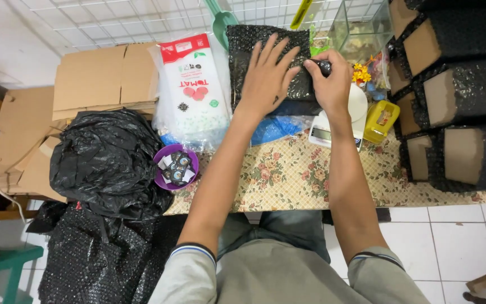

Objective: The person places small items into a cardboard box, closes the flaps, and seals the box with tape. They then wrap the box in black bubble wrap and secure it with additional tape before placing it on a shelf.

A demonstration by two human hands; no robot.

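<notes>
A parcel wrapped in black bubble wrap [248, 48] lies at the far side of a table with a floral cloth [288, 174]. My left hand [266, 76] lies flat on top of the parcel with fingers spread. My right hand [331, 79] is closed around a small dark object at the parcel's right edge; what it is I cannot tell. Under the right hand stands a white kitchen scale [324, 134].
A clear bag with a red and white printed sack [193, 90] lies left of the parcel. A purple bowl [162, 181] holds small sachets. A black plastic bag [108, 160], flattened cartons [94, 76], a yellow box [380, 121] and stacked black-wrapped parcels [457, 90] surround the table.
</notes>
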